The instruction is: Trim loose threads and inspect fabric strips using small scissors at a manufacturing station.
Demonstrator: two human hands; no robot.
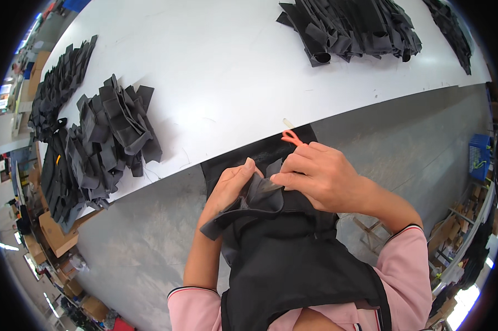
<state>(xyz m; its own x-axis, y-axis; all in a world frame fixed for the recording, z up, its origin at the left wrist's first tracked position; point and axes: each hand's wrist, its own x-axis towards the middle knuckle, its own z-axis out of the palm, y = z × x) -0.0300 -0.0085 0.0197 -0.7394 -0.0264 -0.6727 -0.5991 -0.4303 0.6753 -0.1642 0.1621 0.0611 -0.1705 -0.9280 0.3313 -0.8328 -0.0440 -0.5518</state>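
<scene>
A dark grey fabric piece [265, 199], folded and creased, is bunched between my hands in front of the black apron [304, 259]. My left hand [232, 186] grips it from the left, with the thumb pointing up. On the right, my right hand [321, 175] is closed around small scissors whose orange handle [293, 138] sticks out above the fist. A pale, blurred blade-like shape shows below its fingertips, against the cloth. How the fingers sit on the scissors is partly hidden.
The white table [216, 71] ends in a slanting edge just beyond my hands. Piles of dark fabric pieces [113, 127] lie at the left, with another heap [353, 27] at the far right. A blue crate [479, 157] and shelves stand to the right, cardboard boxes [58, 234] to the left.
</scene>
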